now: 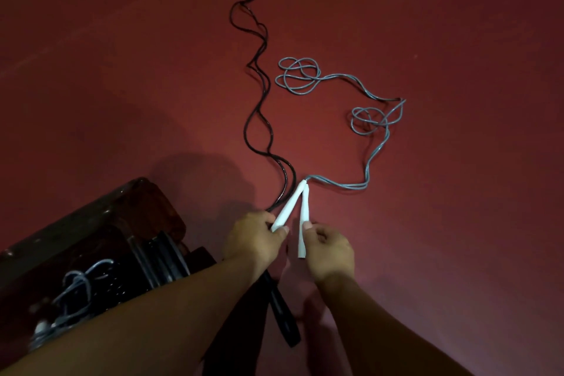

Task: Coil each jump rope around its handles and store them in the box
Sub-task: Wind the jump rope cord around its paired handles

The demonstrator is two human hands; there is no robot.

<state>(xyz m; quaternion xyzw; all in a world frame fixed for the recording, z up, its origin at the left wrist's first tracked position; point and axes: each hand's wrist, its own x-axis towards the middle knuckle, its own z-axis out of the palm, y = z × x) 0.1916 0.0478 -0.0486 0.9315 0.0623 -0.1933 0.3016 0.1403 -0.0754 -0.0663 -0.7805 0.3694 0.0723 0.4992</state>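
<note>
The left hand (254, 238) pinches 1 white handle (288, 209); the right hand (329, 246) pinches the other white handle (303, 223), tips meeting. Their grey-blue rope (367, 143) trails across open red floor (457, 192), beside the black rope (259, 85). The dark box (91, 253) sits left, holding a coiled rope (76, 287).

Box (91, 223): cut off by the left edge, its interior too dark to read beyond a grey rope bundle (76, 287). Black handles (282, 314): upper ends hidden under the left hand (253, 238). Lower end of one white handle (288, 210) covered by the left fingers (282, 230). Both forearms leave the bottom edge.
</note>
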